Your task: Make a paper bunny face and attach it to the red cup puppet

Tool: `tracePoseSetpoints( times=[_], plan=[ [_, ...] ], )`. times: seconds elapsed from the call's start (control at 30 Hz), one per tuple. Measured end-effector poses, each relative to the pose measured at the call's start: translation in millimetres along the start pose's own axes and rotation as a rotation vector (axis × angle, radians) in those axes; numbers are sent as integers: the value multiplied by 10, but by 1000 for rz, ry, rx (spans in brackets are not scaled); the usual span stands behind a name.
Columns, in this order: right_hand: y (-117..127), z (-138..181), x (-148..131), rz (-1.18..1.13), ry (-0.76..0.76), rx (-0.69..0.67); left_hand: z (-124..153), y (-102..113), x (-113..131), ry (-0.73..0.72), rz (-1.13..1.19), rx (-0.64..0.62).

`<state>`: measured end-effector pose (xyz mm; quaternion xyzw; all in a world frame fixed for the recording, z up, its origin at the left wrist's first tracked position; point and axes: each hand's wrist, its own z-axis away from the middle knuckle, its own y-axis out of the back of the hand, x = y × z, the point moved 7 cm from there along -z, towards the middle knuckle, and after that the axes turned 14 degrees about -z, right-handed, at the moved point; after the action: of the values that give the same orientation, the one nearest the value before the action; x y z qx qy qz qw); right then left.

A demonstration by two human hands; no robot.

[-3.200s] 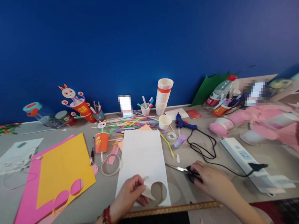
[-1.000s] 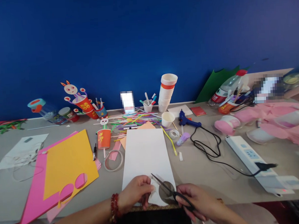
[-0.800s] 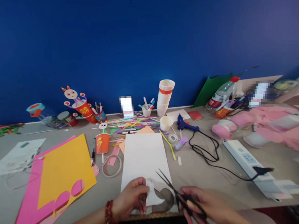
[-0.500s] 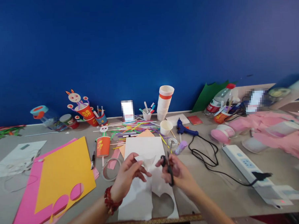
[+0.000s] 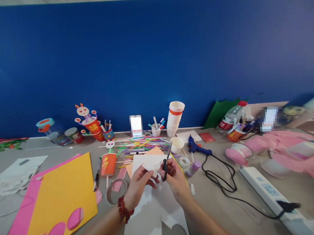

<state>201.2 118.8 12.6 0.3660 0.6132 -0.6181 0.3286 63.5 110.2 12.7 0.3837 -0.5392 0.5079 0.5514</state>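
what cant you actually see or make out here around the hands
- Head view: small white paper cutout, shape hidden by left hand and right hand.
- Black-handled scissors: handles hidden in right hand's grip; blades too thin to tell whether they are open.
- White paper sheet: cut off by bottom edge.

We can read very little here; the orange paper cup standing on the bench carries yellow characters, too small for us to make out; the red cup under the rabbit figure bears a yellow double-character sign, which we cannot read with certainty; the bottle has a red label with white marks, illegible to us; two patches near the wall are blurred out.
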Motion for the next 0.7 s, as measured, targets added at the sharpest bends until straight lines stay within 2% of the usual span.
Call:
tracePoseSetpoints(
  times=[0.1,0.17,0.3,0.4,0.57,0.7],
  plan=[
    [24,8,52,-5,-37,-17,-92,89,3,-30,21,112],
    [23,27,137,-18,-86,-85,-154,136,47,-80,29,165],
    [-32,109,381,-4,-215,-283,-243,139,123,-140,41,172],
    [-70,161,485,11,-275,-354,-248,158,110,-126,99,183],
    [-118,189,454,53,-342,-368,-170,202,109,-144,69,125],
    [-112,214,403,104,-384,-361,-111,218,105,-143,21,125]
  ],
)
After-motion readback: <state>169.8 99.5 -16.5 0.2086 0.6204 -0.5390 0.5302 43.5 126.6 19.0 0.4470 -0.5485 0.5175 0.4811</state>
